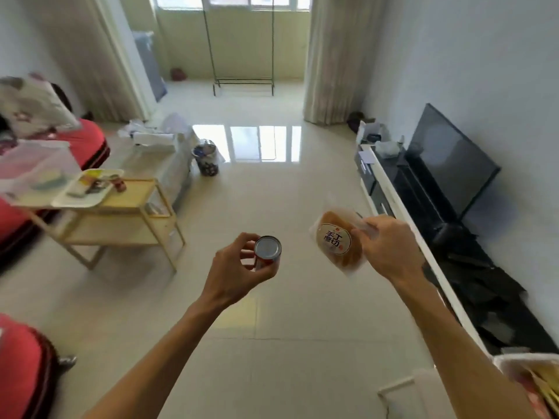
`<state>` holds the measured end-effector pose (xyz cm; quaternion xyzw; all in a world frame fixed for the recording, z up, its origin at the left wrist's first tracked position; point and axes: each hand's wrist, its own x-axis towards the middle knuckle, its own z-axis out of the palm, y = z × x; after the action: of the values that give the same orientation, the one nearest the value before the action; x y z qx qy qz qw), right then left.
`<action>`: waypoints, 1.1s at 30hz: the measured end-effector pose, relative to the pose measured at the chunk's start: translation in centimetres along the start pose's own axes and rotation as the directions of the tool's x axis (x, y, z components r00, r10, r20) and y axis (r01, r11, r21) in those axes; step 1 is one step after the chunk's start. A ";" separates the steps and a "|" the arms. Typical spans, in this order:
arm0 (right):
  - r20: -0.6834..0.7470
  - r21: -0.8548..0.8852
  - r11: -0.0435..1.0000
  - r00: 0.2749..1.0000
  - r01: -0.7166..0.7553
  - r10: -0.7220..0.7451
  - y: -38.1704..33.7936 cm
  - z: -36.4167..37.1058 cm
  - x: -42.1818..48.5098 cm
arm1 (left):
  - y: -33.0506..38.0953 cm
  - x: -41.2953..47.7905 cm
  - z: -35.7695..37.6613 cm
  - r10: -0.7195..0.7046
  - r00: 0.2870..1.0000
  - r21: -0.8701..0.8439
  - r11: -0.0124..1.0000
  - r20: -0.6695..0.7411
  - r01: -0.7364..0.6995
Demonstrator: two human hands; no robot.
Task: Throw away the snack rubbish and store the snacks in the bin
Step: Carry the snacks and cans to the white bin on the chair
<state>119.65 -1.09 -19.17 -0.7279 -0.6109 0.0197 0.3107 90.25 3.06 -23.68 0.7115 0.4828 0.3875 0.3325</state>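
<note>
Both arms are reaching fwd over the tiled floor (272, 343), hands held in mid-air, nothing under them but tile.

L hand (233, 273): fingers are curling round a small can (267, 249), thumb and fingertips pinching its sides. Silver end is facing the camera; red body is showing below the rim. No label readable, too blurred.

R hand (390, 252): pinching the edge of a clear snack packet (338, 241), a brown pastry-like item inside. Round white label w/ dark Chinese characters is reading approx "手工" on the top line; 2nd line and small print are not legible.

Far L: wooden side table (136, 204) is carrying a white tray (65, 202) at its L end, w/ small packets and another red can on it, details too soft to read. A clear plastic bin (36, 167) is sitting just beside the tray, toward the table's L edge.

Bottom R corner: rim of a white container (508, 362) w/ yellowish wrappers inside is showing, partly cut off by the frame. TV (453, 170) is standing on the low cabinet along the R wall.
</note>
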 end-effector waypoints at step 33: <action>0.286 0.289 0.829 0.783 0.479 -0.552 -65.9 58.3 39.6 | -45.1 27.3 -57.9 -0.332 0.798 -0.050 0.933 -0.502 0.357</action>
<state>48.08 63.61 -20.89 -0.4807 -0.8280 0.1269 0.2593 26.72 48.64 -27.89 0.4935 0.6828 0.4808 0.2431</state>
